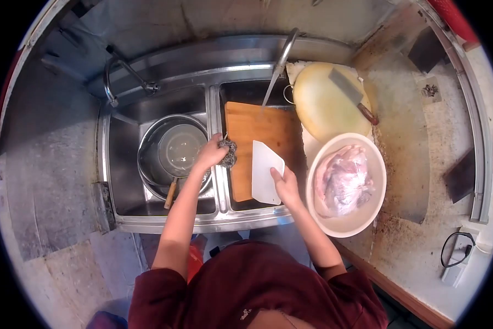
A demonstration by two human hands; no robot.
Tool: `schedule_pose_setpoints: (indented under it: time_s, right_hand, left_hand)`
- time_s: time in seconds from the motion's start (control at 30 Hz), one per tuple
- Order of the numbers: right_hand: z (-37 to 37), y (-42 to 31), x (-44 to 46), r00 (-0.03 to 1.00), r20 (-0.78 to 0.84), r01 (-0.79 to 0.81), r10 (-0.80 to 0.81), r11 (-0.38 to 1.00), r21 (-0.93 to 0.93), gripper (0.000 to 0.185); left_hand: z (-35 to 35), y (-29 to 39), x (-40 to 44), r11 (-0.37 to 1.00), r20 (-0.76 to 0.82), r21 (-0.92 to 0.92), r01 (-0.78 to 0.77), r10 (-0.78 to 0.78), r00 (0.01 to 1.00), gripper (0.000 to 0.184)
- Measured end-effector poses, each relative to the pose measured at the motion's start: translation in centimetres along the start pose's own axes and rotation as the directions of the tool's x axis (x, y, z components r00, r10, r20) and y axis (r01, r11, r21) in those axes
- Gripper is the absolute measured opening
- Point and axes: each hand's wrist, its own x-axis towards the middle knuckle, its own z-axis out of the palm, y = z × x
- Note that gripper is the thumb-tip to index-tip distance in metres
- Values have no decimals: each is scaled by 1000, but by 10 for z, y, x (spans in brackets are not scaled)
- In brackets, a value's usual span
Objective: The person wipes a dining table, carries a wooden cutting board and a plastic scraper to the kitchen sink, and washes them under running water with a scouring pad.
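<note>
My left hand (210, 152) is closed on a steel wool scrubber (228, 153) above the left edge of the wooden cutting board (241, 143). The board lies tilted in the right sink basin. In my right hand (287, 188) is a flat white sheet with a slanted corner (265, 172), which looks like a plastic scraper. My thumb presses on its right edge, and it covers part of the board. A stream of water runs from the right faucet (284, 55) onto the board's upper part.
The left basin holds a metal pot (142, 159) with a wooden-handled ladle or strainer (171, 193). On the right counter, a cleaver (346, 86) lies on a round chopping block (315, 101). Nearer stands a cream tub (342, 230) of raw meat in clear plastic (345, 181). Another faucet (108, 88) is at left.
</note>
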Motion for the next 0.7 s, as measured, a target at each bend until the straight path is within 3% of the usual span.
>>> schedule_pose_setpoints:
  time_s: [0.07,0.17,0.3,0.33,0.37,0.43,0.5,0.57,0.63,0.67,0.7]
  right_hand:
    - [-4,-8,-6,1000,10,-2,2,1000,12,29]
    - [-12,-18,-12,999,20,24,-25,998,53,28]
    - [-35,-31,-19,1000,-10,8,-5,955,295,27]
    - [-40,-29,-20,1000,1,-26,28,931,365,27]
    - [-45,-27,-20,999,11,-53,53,900,433,27]
    - [-55,-42,-22,998,-59,24,0,916,400,27]
    - [-62,-46,-23,994,-103,76,-33,892,446,27]
    - [-73,-40,-19,991,-130,48,27,841,539,28]
    - [-92,-59,-24,987,-97,-40,129,777,628,29]
    - [-99,-69,-27,986,-66,-54,151,675,736,29]
    - [-102,-68,-26,985,-85,-36,150,663,748,30]
  left_hand:
    - [9,17,10,967,21,235,102,-110,994,49]
    - [19,33,31,885,62,449,121,-166,984,41]
    - [43,12,48,830,-94,542,127,-91,991,41]
    - [42,10,55,800,-29,592,99,-102,994,41]
    - [23,53,45,774,137,604,190,-335,932,50]
    - [17,66,38,831,107,545,116,-207,973,38]
    - [19,23,56,937,244,180,299,-337,910,34]
    - [19,12,51,883,390,-138,449,-369,844,31]
    - [7,45,21,749,503,-386,539,-319,804,29]
    - [0,69,4,694,510,-475,541,-284,812,30]
    - [0,75,-7,672,511,-517,531,-255,821,30]
